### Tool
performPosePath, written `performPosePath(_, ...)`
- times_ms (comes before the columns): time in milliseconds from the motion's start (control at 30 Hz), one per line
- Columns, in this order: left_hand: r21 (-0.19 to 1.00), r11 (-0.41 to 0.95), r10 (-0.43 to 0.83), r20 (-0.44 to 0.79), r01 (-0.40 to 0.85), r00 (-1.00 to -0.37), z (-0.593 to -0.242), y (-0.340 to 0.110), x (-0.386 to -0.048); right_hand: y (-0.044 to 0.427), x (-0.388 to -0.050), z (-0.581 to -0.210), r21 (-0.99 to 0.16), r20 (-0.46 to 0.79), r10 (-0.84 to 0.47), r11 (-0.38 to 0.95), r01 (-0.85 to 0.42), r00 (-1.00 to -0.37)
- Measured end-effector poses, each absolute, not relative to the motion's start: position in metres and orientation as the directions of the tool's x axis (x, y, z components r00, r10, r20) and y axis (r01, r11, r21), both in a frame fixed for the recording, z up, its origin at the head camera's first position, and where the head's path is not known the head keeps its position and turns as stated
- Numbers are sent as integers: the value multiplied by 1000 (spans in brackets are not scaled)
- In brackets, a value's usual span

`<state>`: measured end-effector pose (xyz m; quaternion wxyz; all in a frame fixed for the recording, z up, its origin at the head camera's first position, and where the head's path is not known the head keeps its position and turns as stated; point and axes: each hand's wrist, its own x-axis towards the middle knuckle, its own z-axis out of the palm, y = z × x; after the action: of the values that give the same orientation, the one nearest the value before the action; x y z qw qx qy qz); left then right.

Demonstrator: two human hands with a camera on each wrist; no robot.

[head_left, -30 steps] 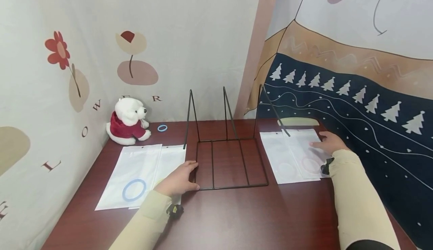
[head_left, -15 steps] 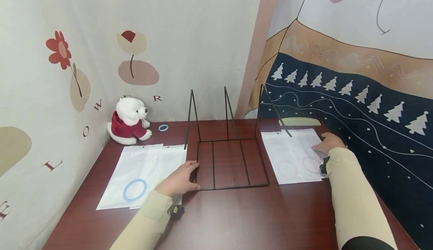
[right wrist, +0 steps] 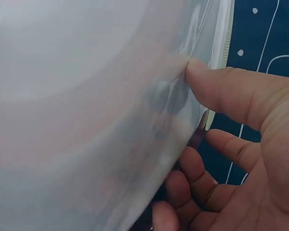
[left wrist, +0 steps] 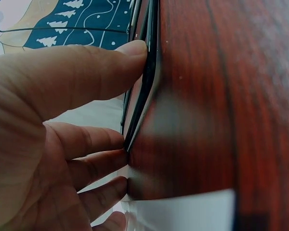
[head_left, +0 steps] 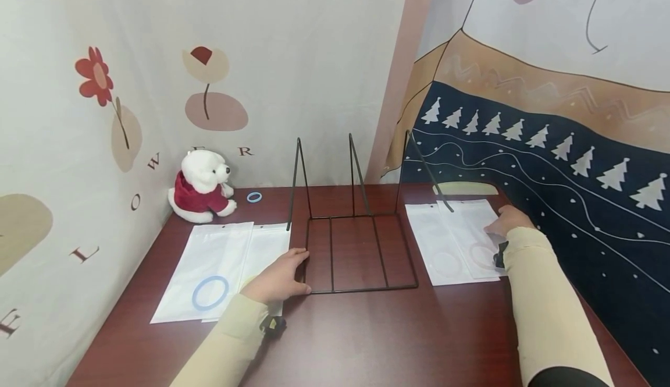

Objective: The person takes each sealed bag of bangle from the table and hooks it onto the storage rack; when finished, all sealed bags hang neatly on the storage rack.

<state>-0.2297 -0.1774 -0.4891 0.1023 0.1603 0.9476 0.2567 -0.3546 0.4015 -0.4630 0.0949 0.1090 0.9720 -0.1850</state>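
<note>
My left hand (head_left: 277, 276) is at the front left corner of a black wire rack (head_left: 332, 253) with tall pointed dividers. In the left wrist view its thumb touches the wire and the fingers lie along it, fairly straight and spread. At the right, my right hand (head_left: 509, 222) touches the right edge of a frosted plastic bag (head_left: 466, 230) lying flat. The right wrist view shows the thumb pressing on this bag (right wrist: 86, 120) and the other fingers, slightly bent, beside its edge. A faint pinkish ring shows through the bag.
Another frosted bag (head_left: 426, 241) lies partly under the touched one. Two more overlap at the left, the outer bag (head_left: 209, 247) showing a blue ring. A plush bear (head_left: 201, 186), a small blue ring (head_left: 254, 197) and a pale flat strip (head_left: 466, 188) lie near the back edge.
My right hand has shifted slightly at the bag's edge. The left hand stays on the rack, and the whole view has drifted a little.
</note>
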Motion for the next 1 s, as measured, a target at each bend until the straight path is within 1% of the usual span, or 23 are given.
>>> performPosePath(233,519,818,355,-113,249,-928,-490,-176,-229,401,-355,-461,-353,-241,193,895,271,-951)
performPosePath(467,516,819,359,-118,251,-926,-489,-177,-229,402,-358,-465,-410,-245,204,864,292,-948)
performPosePath(733,522,818,355,-123,244,-927,-488,-178,-229,402,-361,-467,-429,-187,119,883,190,-975)
performPosePath(1000,525,815,355,-117,245,-928,-489,-178,-229,405,-358,-460,-445,-97,36,892,76,-995)
